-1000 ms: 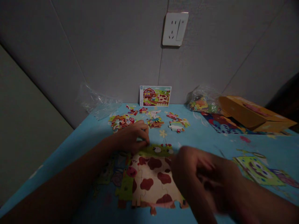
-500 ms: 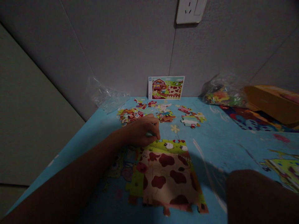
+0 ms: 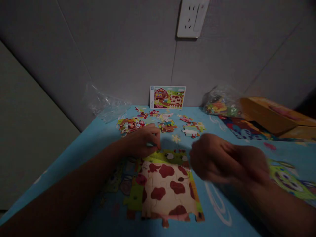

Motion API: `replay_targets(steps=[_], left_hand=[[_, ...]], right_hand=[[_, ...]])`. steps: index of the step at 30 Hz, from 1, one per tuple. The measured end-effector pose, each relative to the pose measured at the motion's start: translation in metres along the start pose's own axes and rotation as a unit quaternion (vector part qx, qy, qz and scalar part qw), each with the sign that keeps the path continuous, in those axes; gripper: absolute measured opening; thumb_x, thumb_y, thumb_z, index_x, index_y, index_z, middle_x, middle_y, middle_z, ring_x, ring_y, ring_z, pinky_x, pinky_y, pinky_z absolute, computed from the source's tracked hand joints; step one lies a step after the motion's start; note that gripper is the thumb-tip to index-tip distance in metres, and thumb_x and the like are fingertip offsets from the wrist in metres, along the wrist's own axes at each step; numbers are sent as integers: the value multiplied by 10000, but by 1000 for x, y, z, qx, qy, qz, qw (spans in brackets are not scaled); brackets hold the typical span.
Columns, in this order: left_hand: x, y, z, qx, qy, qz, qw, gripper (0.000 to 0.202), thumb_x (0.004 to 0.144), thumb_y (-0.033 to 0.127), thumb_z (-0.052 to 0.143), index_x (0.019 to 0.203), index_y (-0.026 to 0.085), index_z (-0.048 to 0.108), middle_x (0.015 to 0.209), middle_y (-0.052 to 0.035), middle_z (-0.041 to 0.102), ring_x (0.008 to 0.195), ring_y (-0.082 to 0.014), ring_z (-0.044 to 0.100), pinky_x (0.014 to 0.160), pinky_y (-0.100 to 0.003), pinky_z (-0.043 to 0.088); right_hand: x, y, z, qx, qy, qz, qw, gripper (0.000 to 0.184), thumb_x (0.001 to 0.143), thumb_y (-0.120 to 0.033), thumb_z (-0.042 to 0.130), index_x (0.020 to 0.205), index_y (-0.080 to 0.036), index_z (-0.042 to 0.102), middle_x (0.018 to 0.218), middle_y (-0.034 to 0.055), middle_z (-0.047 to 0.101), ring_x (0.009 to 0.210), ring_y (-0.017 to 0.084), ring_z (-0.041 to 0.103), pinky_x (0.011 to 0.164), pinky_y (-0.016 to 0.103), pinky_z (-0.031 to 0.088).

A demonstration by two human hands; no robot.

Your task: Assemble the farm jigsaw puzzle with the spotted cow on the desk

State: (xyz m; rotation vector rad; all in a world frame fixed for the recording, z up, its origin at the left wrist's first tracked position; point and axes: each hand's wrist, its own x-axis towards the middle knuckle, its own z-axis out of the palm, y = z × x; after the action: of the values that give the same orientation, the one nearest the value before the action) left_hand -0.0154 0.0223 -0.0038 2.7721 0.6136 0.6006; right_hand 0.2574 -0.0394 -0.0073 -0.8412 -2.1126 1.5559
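The person's left hand (image 3: 143, 141) is resting at the far edge of the cow puzzle (image 3: 169, 187), which is lying on the blue table (image 3: 98, 140); thumb and forefinger are bending down there, though whether they are pinching anything is unclear. The blurred right hand (image 3: 219, 158) is hovering beyond the puzzle's right side, fingers curling inward, their grip hidden. Loose pieces (image 3: 168, 126) are lying before a propped picture card (image 3: 168, 97).

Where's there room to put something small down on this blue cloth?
Bare cloth shows between the left forearm and the clear wrapper, and between the right hand and the colourful sheet. Loose puzzle pieces crowd the stretch before the picture card.
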Motion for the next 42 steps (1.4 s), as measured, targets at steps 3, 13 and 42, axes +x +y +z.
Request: replay_targets(steps=[3,13,42], left_hand=[[1,-3,3,43,38,-12,998,163,801,117,600,806,201,738,874,-52,619,878,-191,518,821,-339,428],[-4,-13,17,173,23,-146,974,410,881,354,605,1278,256,621,1306,-95,615,1167,-365,418,962,-644,329],[-1,-11,15,147,65,-98,982,645,863,303,645,1459,250,403,1295,-86,610,1204,-312,429,1050,-542,335]], right_hand=[[44,-6,-9,-127,282,-39,950,429,879,-496,563,587,-190,498,498,-21,447,492,106,410,536,265,388],[72,9,-13,-517,217,62,826,471,942,-497,474,1355,-285,551,1481,93,461,1349,415,311,1030,630,238],[77,15,-19,-310,365,-101,872,190,816,-188,668,963,-219,551,851,14,683,799,193,633,763,342,453]])
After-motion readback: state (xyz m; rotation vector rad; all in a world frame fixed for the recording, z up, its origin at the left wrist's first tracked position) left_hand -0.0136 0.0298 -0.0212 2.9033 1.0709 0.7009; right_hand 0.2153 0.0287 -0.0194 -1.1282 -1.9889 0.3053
